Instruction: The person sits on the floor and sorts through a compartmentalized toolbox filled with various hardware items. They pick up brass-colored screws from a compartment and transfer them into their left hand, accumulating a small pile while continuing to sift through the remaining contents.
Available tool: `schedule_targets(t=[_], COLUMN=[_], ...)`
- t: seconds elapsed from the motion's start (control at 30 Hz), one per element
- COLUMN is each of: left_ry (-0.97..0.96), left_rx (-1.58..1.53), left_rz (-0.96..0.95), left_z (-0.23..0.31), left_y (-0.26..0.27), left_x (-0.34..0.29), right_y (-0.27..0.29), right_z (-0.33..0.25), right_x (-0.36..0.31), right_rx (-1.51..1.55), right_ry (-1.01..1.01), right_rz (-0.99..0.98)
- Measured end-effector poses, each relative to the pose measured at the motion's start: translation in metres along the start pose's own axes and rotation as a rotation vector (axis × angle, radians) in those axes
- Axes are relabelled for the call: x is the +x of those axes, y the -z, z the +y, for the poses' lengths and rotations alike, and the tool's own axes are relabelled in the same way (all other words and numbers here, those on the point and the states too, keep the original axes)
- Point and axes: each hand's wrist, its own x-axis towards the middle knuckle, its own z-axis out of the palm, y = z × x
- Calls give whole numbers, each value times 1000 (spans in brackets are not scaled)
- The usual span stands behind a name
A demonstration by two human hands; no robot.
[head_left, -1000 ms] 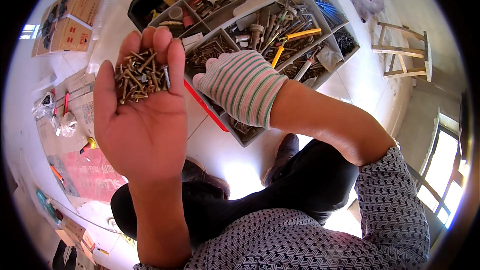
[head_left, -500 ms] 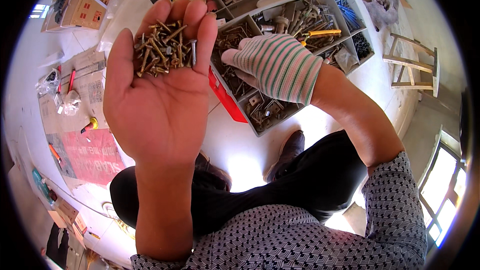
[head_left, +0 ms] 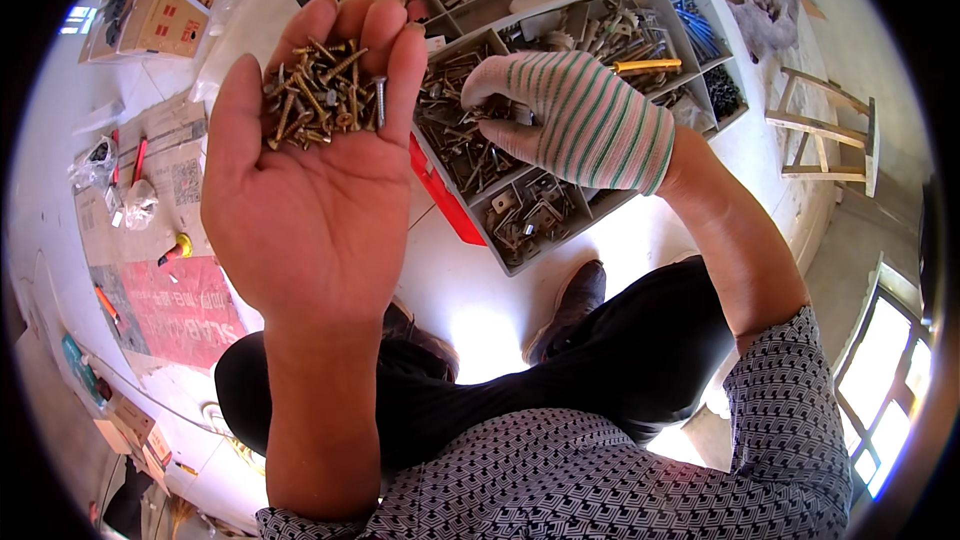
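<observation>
Palm up, my bare left hand (head_left: 310, 200) cups a heap of brass-coloured screws (head_left: 322, 95), with one silver screw (head_left: 380, 100) lying by the fingers. My right hand (head_left: 570, 120) wears a white knit glove with green and pink stripes. It hovers over a compartment of loose screws (head_left: 480, 155) in the grey divided organizer box (head_left: 515, 268). Its thumb and fingers are apart, and nothing shows between them. Small metal brackets (head_left: 525, 210) fill the near compartment. A yellow-handled tool (head_left: 645, 66) lies among metal bits behind the glove.
Cardboard boxes (head_left: 165, 0) stand at the far left. Flattened cardboard (head_left: 165, 310) on the floor bears small tools and plastic bags. A wooden stool (head_left: 825, 125) is on the right, near a window (head_left: 885, 370). My shoes (head_left: 570, 305) are just below the organizer.
My right hand has lifted a little off the screw compartment and shifted right, its thumb and fingers spreading. My left hand has drifted slightly left with the screws.
</observation>
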Motion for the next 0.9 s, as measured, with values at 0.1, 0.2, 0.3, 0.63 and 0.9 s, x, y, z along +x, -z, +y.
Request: schedule_targets(t=[0.1, 0.2, 0.3, 0.63, 0.9], left_ry=[15, 0, 9, 71, 166], left_rx=[4, 69, 73, 269, 226], left_rz=[32, 96, 155, 465, 341], left_z=[0, -4, -5, -42, -38], left_y=[5, 8, 12, 6, 15], left_x=[1, 2, 2, 6, 1], right_y=[9, 13, 21, 22, 10], right_z=[-4, 0, -7, -51, -54], right_x=[0, -2, 1, 4, 9], right_rx=[156, 290, 433, 253, 15], right_ry=[-94, -13, -11, 135, 378], right_rz=[-25, 73, 128, 185, 309])
